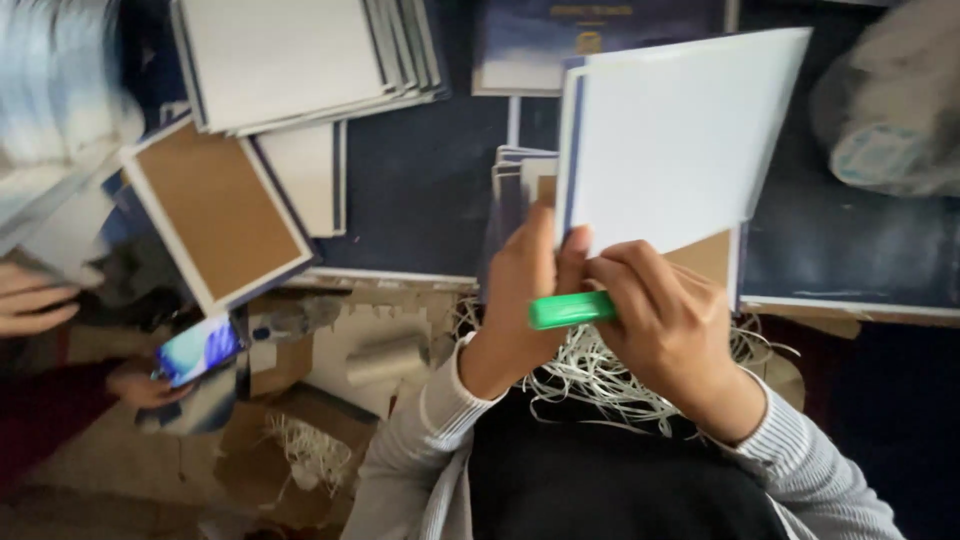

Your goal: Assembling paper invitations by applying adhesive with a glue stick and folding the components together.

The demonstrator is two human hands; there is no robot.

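Gripping a stiff, light white card (680, 140) at its lower edge, left hand (525, 295) pinches; right hand (665, 325) clamps a green tool (570, 310).

A sheet (680, 140) stood raised in front of the person, over a table (420, 190), pinched at its lower edge by the left hand (525, 290) and right hand (665, 330). A small bar (570, 310) lay between those hands. Shredded strips (600, 380) sat below them. A stack of boards (300, 60) lay far left on the table, a framed board (215, 210) beside it, nearer. Another person's hand (30, 300) rested at the left edge, a phone (197, 350) below it.
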